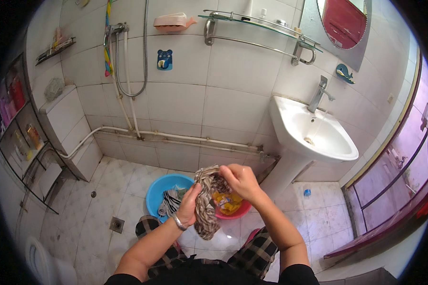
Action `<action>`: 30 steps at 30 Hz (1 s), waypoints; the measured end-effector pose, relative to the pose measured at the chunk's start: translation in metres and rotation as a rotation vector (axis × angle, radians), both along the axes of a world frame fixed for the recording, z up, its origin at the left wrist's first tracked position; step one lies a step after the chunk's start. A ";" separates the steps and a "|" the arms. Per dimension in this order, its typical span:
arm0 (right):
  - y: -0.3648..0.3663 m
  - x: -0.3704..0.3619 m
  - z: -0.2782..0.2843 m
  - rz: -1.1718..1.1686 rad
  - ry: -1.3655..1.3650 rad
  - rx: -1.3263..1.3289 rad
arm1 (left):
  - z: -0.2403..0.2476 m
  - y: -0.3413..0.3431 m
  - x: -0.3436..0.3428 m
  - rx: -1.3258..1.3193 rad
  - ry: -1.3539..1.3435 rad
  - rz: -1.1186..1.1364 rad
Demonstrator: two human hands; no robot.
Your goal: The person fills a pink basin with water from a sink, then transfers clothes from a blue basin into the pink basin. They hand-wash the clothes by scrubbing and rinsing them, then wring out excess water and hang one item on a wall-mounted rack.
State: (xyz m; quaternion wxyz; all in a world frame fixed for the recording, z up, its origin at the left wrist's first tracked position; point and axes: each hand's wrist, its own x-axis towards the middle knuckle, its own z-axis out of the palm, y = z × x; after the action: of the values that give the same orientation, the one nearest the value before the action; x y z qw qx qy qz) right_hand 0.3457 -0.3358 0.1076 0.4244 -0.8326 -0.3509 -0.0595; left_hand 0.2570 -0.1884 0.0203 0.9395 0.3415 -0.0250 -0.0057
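Between my hands hangs a bunched brown-and-white striped cloth (206, 209), its lower end dangling free above the floor. My left hand (189, 205) grips its left side about midway down. My right hand (240, 179) is closed on its upper right part; the fingertips are partly hidden. Below to the left stands a blue basin (153, 192) holding a black-and-white striped cloth (170, 202) and other fabric. Under my right hand a red basin (242, 212) shows, with yellow fabric (228, 203) inside. The held cloth covers part of both basins.
A white pedestal sink (290, 124) stands at the right, under a glass shelf (261, 31). Pipes (190, 137) run low along the tiled wall. A bottle rack (21, 123) is at the left, and a floor drain (116, 224) lies nearby. A small blue object (307, 192) rests on the floor.
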 end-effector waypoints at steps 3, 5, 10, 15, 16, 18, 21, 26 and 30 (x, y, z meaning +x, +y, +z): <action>-0.003 0.035 0.017 -0.039 -0.219 -0.029 | 0.001 0.009 0.006 0.048 0.053 0.010; 0.001 0.068 0.042 -0.049 -0.418 -0.166 | -0.003 0.015 0.012 0.050 0.046 -0.015; 0.042 0.174 0.116 -0.189 -0.752 -0.289 | -0.030 0.033 0.033 0.038 0.057 0.011; 0.077 0.270 0.183 -0.541 -1.046 -0.541 | -0.078 0.053 0.060 0.012 0.063 -0.019; 0.088 0.283 0.193 -0.620 -1.057 -0.567 | -0.086 0.057 0.064 0.024 0.097 0.041; 0.118 0.309 0.207 -0.697 -1.170 -0.441 | -0.104 0.063 0.075 0.027 0.138 0.085; 0.166 0.340 0.221 -0.733 -1.248 -0.376 | -0.124 0.076 0.087 0.007 0.180 0.061; 0.195 0.376 0.206 -0.592 -1.214 -0.351 | -0.129 0.089 0.087 -0.062 0.245 0.102; 0.165 0.379 0.203 -0.622 -1.302 -0.409 | -0.130 0.092 0.080 -0.062 0.241 0.144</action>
State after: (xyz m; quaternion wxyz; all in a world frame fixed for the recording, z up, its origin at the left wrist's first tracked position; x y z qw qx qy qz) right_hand 0.7252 -0.1713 0.3106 -0.0687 -0.7522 -0.2836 -0.5908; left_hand 0.3371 -0.0961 -0.1095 0.9438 0.3101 0.1123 0.0214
